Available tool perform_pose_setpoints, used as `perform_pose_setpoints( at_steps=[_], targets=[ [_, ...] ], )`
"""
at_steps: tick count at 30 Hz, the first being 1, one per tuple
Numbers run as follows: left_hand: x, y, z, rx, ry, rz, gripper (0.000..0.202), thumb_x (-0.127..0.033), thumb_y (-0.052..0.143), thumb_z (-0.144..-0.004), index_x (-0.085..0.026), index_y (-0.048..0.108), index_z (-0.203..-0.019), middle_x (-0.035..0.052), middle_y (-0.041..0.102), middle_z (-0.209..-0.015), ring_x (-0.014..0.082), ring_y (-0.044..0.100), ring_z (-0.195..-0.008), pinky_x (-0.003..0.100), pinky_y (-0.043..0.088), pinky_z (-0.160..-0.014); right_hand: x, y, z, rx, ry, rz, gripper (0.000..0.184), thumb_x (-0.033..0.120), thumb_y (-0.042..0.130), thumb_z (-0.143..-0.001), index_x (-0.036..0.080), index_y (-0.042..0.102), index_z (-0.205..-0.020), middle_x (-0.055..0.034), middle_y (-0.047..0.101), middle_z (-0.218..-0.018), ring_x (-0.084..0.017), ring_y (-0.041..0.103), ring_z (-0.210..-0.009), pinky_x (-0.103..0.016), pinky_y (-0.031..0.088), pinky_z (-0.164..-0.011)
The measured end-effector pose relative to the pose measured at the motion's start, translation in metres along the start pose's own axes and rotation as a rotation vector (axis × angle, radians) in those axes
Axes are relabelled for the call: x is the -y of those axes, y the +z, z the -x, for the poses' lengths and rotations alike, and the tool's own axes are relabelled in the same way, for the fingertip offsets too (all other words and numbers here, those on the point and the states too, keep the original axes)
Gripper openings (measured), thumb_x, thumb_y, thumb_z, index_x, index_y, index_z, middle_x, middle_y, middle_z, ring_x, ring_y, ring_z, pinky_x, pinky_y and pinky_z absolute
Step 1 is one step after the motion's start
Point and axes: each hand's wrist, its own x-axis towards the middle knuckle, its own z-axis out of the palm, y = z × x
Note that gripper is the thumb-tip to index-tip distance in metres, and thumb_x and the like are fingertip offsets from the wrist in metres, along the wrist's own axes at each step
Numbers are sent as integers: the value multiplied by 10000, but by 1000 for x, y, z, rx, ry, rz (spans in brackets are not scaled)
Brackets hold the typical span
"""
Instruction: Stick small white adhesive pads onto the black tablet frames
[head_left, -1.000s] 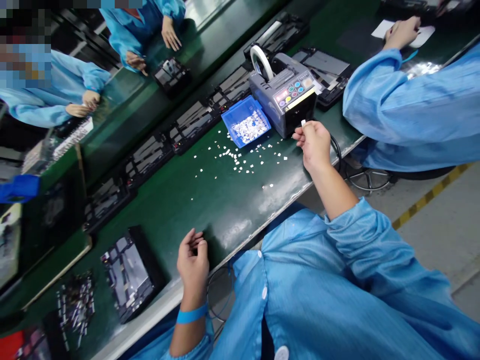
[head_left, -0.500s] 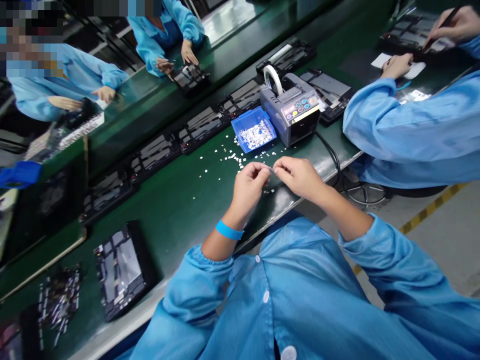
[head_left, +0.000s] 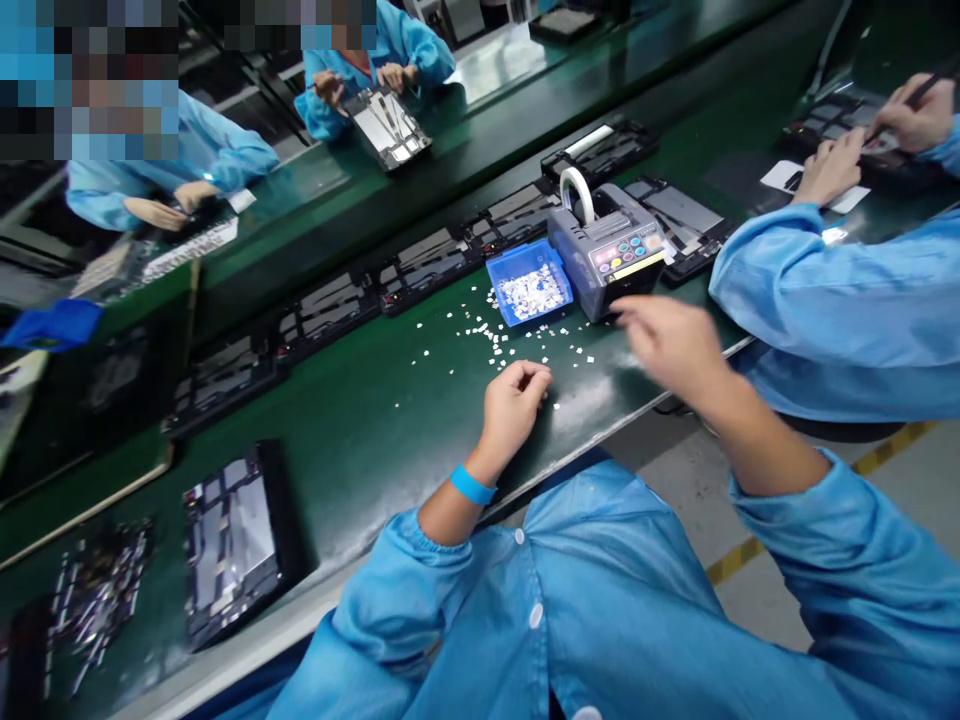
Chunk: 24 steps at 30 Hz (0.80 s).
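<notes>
My left hand [head_left: 516, 408] is closed in a pinch just above the green bench, near its front edge; whatever its fingertips hold is too small or hidden to make out. Smeared by motion, my right hand [head_left: 671, 340] reaches to the front of a grey tape dispenser [head_left: 611, 245], and its finger state is unclear. A white tape roll [head_left: 576, 195] sits on top of the dispenser. Against the dispenser's left side stands a blue bin [head_left: 517, 258] with small white pieces in it. More white pieces [head_left: 495, 338] lie scattered on the bench between the bin and my left hand.
Opened tablet-like devices [head_left: 424, 265] form a row along the bench. Another opened device [head_left: 232, 540] lies at the left front, beside a pile of thin strips [head_left: 101, 600]. A co-worker's sleeve [head_left: 840, 290] is close on the right; other people work across the bench.
My right hand has parted from my left and moved right, up to the dispenser's front. My left hand stays pinched over the bench. Across from me, a co-worker has tilted up a device.
</notes>
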Motion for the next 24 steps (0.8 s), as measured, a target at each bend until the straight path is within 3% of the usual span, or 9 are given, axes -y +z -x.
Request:
perform_pose_setpoints(
  at_steps=[3, 7, 12, 19, 22, 24],
  targets=[
    [15, -11, 6, 40, 9, -89, 147, -317, 674, -887, -210, 772, -911, 21, 751, -806, 177, 669, -712, 296, 522, -684, -37, -28, -23, -165, 43, 213, 448, 173, 459, -966, 235, 700, -1338, -137, 698, -1284, -322, 635, -1162, -508, 483, -1023],
    [28, -16, 12, 36, -2, -114, 171, -325, 660, -899, -212, 784, -934, 39, 771, -832, 207, 713, -823, 320, 549, -778, -60, -37, -32, -147, 11, 304, 484, 169, 466, -968, 261, 650, -1406, -145, 583, -1445, -357, 553, -1263, -562, 454, -1049],
    [28, -15, 14, 37, 2, -114, 171, -337, 667, -893, -206, 772, -924, 43, 768, -840, 209, 711, -839, 320, 544, -792, -61, -30, -30, -147, -4, 223, 457, 181, 485, -976, 257, 643, -1399, -147, 548, -1479, -366, 501, -1312, -582, 435, -1063],
    [26, -16, 14, 22, 9, -121, 176, -344, 673, -891, -200, 771, -916, 33, 748, -795, 198, 694, -788, 309, 533, -771, -58, -40, -39, -180, 3, 132, 342, 231, 515, -972, 255, 674, -1274, -142, 594, -1443, -347, 513, -1333, -531, 454, -1070],
    [26, -16, 14, 26, -2, -116, 179, -341, 670, -896, -195, 770, -923, 36, 749, -792, 197, 691, -779, 310, 534, -762, -53, -31, -27, -264, 126, 37, 336, 222, 519, -945, 232, 675, -1242, -133, 690, -1274, -298, 635, -1178, -497, 506, -1020],
    [26, -16, 14, 30, -9, -116, 180, -343, 672, -893, -195, 771, -925, 34, 747, -790, 196, 689, -776, 308, 532, -757, -48, -18, -17, -291, 300, -119, 280, 245, 543, -925, 208, 689, -1161, -110, 742, -1075, -256, 699, -961, -442, 560, -884]
  ],
)
